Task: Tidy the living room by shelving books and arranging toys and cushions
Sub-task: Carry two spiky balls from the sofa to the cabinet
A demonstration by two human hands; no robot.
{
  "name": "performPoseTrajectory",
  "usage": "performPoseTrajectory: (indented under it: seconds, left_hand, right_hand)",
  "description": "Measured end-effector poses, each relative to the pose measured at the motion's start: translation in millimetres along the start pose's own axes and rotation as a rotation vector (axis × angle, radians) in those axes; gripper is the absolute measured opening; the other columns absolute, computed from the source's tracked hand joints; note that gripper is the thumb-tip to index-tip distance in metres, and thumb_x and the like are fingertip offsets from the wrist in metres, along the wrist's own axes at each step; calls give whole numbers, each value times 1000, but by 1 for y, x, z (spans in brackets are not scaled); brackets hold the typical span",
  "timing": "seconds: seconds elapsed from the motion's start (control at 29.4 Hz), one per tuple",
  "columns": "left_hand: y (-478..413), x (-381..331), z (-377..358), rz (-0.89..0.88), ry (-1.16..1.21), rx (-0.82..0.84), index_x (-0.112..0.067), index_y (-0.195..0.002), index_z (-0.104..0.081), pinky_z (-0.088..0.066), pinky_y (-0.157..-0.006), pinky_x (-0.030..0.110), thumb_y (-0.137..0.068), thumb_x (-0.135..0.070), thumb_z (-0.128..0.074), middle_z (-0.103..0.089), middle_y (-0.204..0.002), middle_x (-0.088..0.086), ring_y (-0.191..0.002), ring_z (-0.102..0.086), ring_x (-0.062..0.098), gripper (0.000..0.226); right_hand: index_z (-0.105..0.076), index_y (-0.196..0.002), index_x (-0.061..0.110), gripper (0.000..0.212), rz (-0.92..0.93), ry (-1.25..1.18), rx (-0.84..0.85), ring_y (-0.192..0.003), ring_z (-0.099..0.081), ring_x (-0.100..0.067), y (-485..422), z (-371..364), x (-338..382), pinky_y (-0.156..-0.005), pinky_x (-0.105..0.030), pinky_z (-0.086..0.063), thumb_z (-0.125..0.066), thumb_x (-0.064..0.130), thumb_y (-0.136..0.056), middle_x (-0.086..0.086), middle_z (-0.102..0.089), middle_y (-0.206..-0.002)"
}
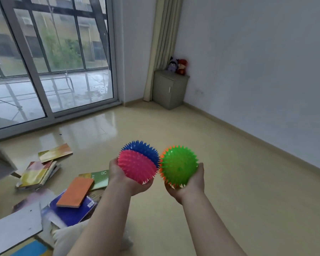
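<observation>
My left hand (123,179) cups a pink spiky ball (137,166), and a blue spiky ball (143,147) sits just behind it, pressed against it. My right hand (191,183) cups a green spiky ball (178,166), with an orange spiky ball (163,157) peeking out behind its left side. Both hands are held up in front of me above the floor, palms up, fingers curled under the balls. Several books (38,172) lie scattered on the floor at the left, among them an orange book (76,192) on a blue one (70,212).
A small grey cabinet (169,88) stands in the far corner by the curtain (162,47), with two plush toys (177,66) on top. A sliding glass door (50,58) fills the left wall. White furniture edges (15,230) and a pale cushion (68,239) sit at the lower left.
</observation>
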State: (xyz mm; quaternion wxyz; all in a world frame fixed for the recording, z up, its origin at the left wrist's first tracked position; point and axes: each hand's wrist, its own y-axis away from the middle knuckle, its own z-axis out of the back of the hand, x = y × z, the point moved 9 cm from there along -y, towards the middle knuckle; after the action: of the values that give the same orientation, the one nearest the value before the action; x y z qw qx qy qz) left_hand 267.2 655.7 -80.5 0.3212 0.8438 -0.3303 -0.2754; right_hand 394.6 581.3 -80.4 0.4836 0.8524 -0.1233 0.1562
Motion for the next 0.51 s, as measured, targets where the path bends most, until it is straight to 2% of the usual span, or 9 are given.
performPoseTrajectory:
  seconds: [0.24, 0.37, 0.48, 0.51]
  left_hand:
    - [-122, -20, -179, 45, -84, 71, -21, -113, -62, -45, -86, 48, -76, -45, -52, -64, -113, 8, -103, -57, 35, 46]
    - [-169, -44, -211, 0, 27, 29, -22, -111, -63, -46, -72, 47, -79, -41, -47, -65, -110, 5, -99, -58, 32, 40]
    - [-213, -63, -233, -26, 44, -27, -23, -113, -63, -46, -72, 46, -79, -42, -45, -66, -109, 6, -99, -58, 32, 43]
    - [-255, -75, -267, -47, 25, -26, -23, -114, -62, -46, -73, 46, -79, -42, -45, -65, -110, 6, -100, -58, 32, 44]
  right_hand:
    - [-53, -111, 23, 54, 51, -117, -51, -101, -51, -35, -100, -106, 140, -77, -48, -49, -59, 64, -77, -9, -51, -114]
    - [-53, -116, 22, 57, 3, -136, -51, -103, -51, -36, -148, -147, 163, -75, -49, -48, -57, 64, -78, -10, -52, -117]
    - [-54, -117, 20, 60, -59, -98, -26, -102, -53, -36, -193, -188, 171, -75, -48, -48, -56, 65, -78, -11, -54, -118]
    - [-55, -118, 20, 60, -79, -68, 13, -101, -54, -35, -232, -225, 193, -74, -47, -48, -56, 65, -78, -11, -55, -118]
